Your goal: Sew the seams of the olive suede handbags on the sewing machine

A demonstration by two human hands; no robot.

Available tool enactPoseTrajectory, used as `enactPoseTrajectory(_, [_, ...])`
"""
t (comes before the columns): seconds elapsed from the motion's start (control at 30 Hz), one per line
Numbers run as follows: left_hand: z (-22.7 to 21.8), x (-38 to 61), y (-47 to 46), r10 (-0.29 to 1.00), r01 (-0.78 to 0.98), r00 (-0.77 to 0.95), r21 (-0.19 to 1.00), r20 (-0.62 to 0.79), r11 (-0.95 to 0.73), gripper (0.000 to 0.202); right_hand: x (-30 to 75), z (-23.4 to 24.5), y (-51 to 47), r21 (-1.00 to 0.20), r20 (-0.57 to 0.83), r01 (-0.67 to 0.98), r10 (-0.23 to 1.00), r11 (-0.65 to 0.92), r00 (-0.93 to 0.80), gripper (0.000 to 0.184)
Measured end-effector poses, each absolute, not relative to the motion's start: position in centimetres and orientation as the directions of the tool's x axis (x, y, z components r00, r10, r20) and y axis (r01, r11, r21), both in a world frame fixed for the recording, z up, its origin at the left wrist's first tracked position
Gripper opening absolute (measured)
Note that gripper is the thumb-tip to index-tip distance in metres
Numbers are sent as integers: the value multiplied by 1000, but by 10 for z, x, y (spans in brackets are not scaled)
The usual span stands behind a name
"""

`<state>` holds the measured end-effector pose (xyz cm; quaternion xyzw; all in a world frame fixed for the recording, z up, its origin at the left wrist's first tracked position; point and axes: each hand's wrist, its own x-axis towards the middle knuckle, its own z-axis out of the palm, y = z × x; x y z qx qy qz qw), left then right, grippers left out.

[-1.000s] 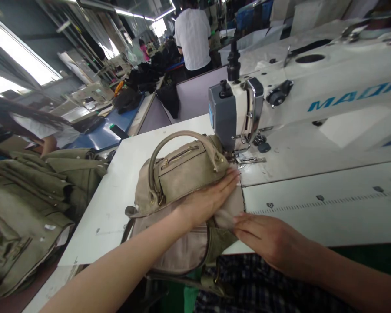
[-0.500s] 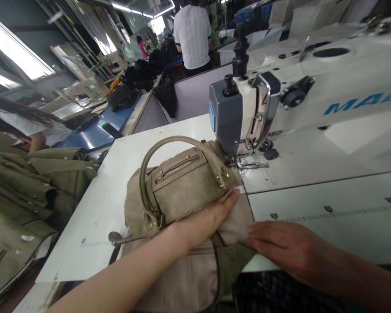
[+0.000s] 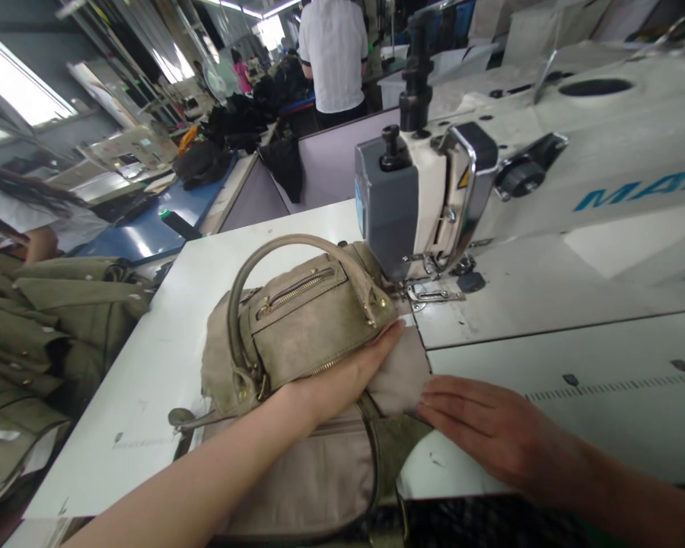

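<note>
Centrally, both hands lie open and flat: left hand (image 3: 342, 373) on the handbag (image 3: 297, 320), right hand (image 3: 491, 426) beside it; sewing machine (image 3: 434, 198) behind, olive bags (image 3: 46, 327) at left.

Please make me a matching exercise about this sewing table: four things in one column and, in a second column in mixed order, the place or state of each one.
Things
1. left hand
2. right hand
3. handbag handle
4. olive bag pile

Places or states
A. heaped to the left of the table
B. flat on the table, fingertips at the beige fabric flap
C. arched above the zip pocket
D. flat on the handbag, fingertips toward the sewing machine

Pairs: 1-D, 2-B, 3-C, 4-A
</note>
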<state>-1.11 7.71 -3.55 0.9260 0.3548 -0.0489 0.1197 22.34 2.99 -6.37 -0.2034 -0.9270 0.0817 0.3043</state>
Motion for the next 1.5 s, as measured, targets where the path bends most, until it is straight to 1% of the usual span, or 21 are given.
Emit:
enactPoseTrajectory(0.1, [-35,-5,77,652,690,720,143,-237,-710,76,222,-65,26,-258,552,386,463,886,-693,30])
enactPoseTrajectory(0.17, [-34,1,79,630,669,737,130,-243,-732,75,221,-66,25,-255,548,410,480,876,-685,30])
enactPoseTrajectory(0.33, [-33,13,77,621,664,746,203,-241,-720,76,226,-67,27,-252,492,384,460,888,-739,30])
enactPoseTrajectory(0.47, [-37,13,73,636,663,749,208,-187,-719,75,233,-66,29,-270,490,373,460,888,-740,29])
enactPoseTrajectory(0.57, [-39,12,77,642,669,743,230,-189,-707,79,234,-65,35,-271,485,372,459,888,-744,30])
enactPoseTrajectory(0.67, [-43,9,95,650,671,738,299,-181,-678,79,231,-64,46,-248,481,393,465,885,-743,29])
enactPoseTrajectory(0.73, [-45,6,111,633,630,764,362,-127,-687,77,228,-65,54,-237,477,407,471,882,-742,27])
enactPoseTrajectory(0.8, [-42,4,124,612,580,788,410,-63,-705,70,225,-67,60,-223,487,418,472,881,-735,25])
enactPoseTrajectory(0.83, [-38,3,126,610,569,791,424,-48,-704,63,224,-68,62,-214,492,424,472,880,-732,25])
enactPoseTrajectory(0.9, [-26,2,119,624,591,778,434,-81,-680,42,223,-70,64,-201,517,434,472,878,-715,24])
enactPoseTrajectory(0.93, [-19,1,109,628,611,768,431,-122,-664,36,223,-71,64,-203,529,436,473,877,-705,23])
enactPoseTrajectory(0.97, [-13,-1,96,630,632,759,423,-166,-649,37,223,-71,64,-215,535,435,478,874,-697,24])
enactPoseTrajectory(1.0, [-9,-3,80,631,650,749,409,-202,-640,47,222,-70,62,-238,530,433,490,869,-692,24])
enactPoseTrajectory(1.03, [-7,-6,63,632,662,742,393,-225,-638,62,222,-68,60,-269,515,433,508,861,-690,26])
enactPoseTrajectory(1.1, [-10,-13,31,644,678,730,362,-228,-640,87,220,-61,56,-336,438,447,558,829,-705,29])
enactPoseTrajectory(1.13, [-13,-17,19,654,687,722,349,-225,-638,92,218,-57,53,-365,385,460,581,810,-717,29])
enactPoseTrajectory(1.2, [-21,-24,5,667,704,706,337,-237,-625,88,214,-49,50,-398,286,487,609,778,-739,24])
enactPoseTrajectory(1.27, [-25,-31,3,677,721,690,333,-256,-608,80,210,-42,48,-396,236,513,625,761,-744,17])
enactPoseTrajectory(1.4, [-19,-39,10,649,704,710,316,-273,-636,88,205,-36,53,-338,221,548,631,765,-744,11])
enactPoseTrajectory(1.47, [-13,-41,13,631,693,720,266,-289,-669,87,205,-35,55,-362,201,541,630,759,-750,12])
enactPoseTrajectory(1.5, [-10,-42,14,638,695,717,218,-282,-685,86,204,-35,56,-389,202,535,636,750,-745,15])
